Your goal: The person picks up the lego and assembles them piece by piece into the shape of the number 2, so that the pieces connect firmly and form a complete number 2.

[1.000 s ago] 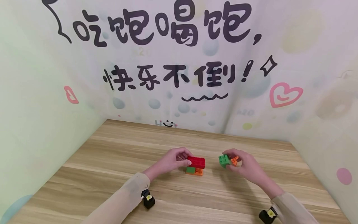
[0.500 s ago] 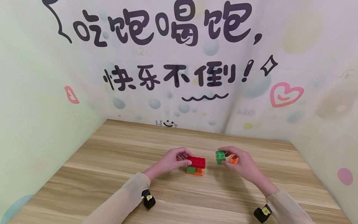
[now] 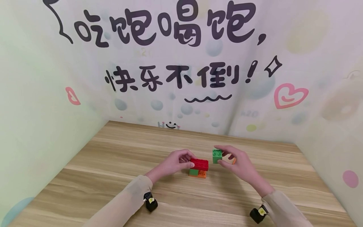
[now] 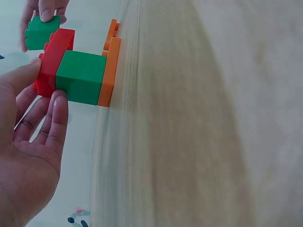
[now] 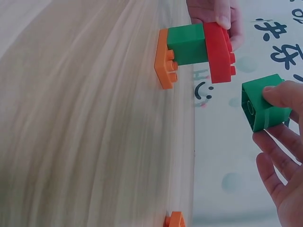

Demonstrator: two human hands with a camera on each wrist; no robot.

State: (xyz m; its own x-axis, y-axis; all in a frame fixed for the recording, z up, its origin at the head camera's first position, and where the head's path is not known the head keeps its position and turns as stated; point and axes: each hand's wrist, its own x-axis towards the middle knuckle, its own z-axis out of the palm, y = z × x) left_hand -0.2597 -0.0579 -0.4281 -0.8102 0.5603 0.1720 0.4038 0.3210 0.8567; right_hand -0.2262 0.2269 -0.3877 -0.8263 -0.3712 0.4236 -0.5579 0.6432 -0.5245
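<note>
A small stack of toy bricks stands on the table: an orange brick (image 3: 202, 174) at the bottom, a green block (image 4: 81, 78) on one end of it, and a red brick (image 3: 200, 164) on top, overhanging the orange brick's exposed studs. My left hand (image 3: 176, 161) pinches the red brick at its left end, thumb on the near side. Just right of the stack, my right hand (image 3: 239, 161) holds a second green brick (image 3: 217, 156) in the air between thumb and fingers, studs up. In the right wrist view its hollow underside (image 5: 251, 108) shows. The two green bricks do not touch.
Another orange piece (image 5: 175, 220) lies on the wooden table (image 3: 136, 145), mostly hidden behind my right hand in the head view. A printed wall sheet (image 3: 170, 110) rises at the table's back edge. Black wrist cameras (image 3: 150, 201) are strapped over both sleeves.
My right hand has carried the green brick leftward and slightly up, closer to the stack, turning it a little. The left hand and the stack have stayed in place.
</note>
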